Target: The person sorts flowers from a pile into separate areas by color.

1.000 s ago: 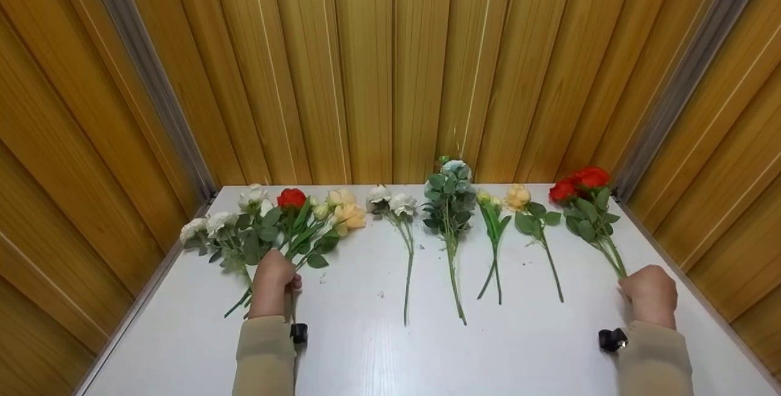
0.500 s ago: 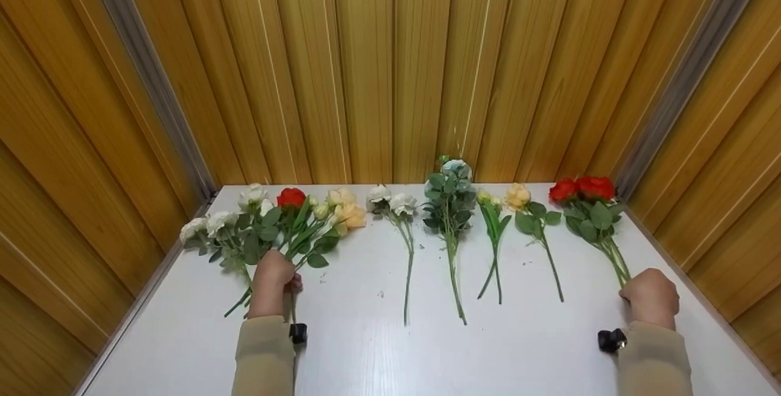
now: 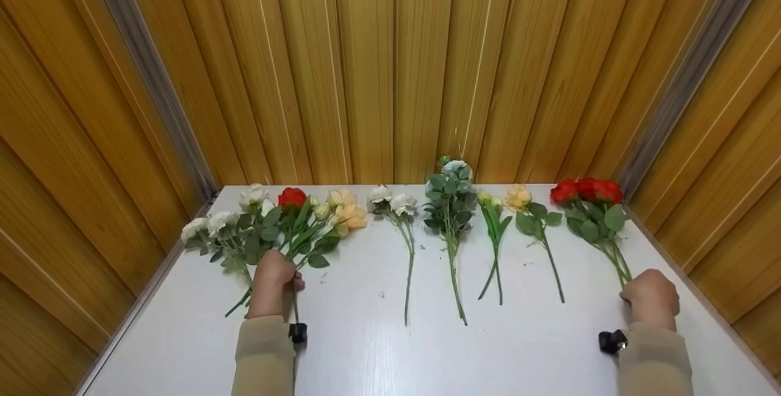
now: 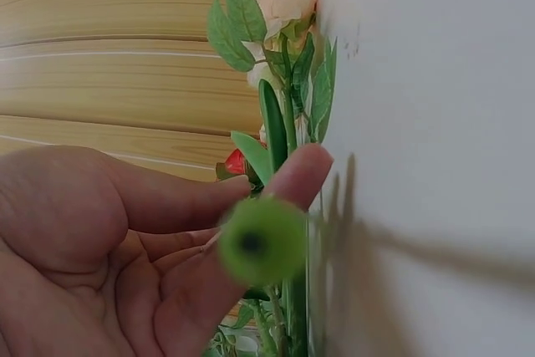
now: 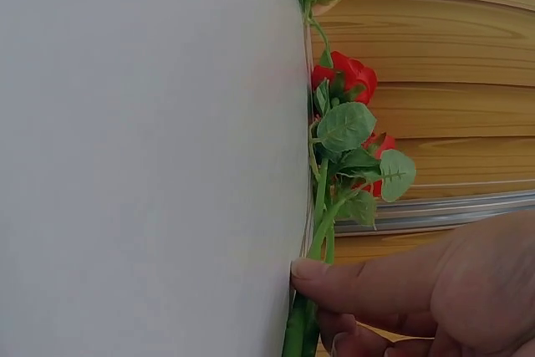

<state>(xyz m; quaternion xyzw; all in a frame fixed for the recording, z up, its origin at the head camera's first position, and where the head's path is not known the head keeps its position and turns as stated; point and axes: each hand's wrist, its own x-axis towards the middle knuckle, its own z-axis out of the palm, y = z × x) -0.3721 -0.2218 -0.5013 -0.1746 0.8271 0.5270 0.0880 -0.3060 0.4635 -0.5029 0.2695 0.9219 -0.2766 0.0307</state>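
At the table's left, my left hand (image 3: pixel 274 277) pinches a flower stem (image 4: pixel 263 242), its green cut end facing the left wrist camera. Which bloom it carries I cannot tell. Around that hand lie a red rose (image 3: pixel 293 197), peach roses (image 3: pixel 349 216) and white flowers (image 3: pixel 221 222), their stems partly hidden. My right hand (image 3: pixel 653 298) grips the stems of red roses (image 3: pixel 587 190) at the right edge; thumb and fingers close on green stems (image 5: pixel 322 240) in the right wrist view. The rose heads rest by the table's back edge.
Between the hands, on the white table (image 3: pixel 360 353), lie white roses (image 3: pixel 403 204), a leafy pale-blue bunch (image 3: pixel 450 201), a green-budded stem (image 3: pixel 493 219) and a single peach rose (image 3: pixel 518 198). Wood-patterned walls (image 3: pixel 390 66) enclose the back and sides.
The red roses in my right hand have come down and spread rightward, so their heads now lie side by side. My right hand has shifted slightly; the left hand stays in place.
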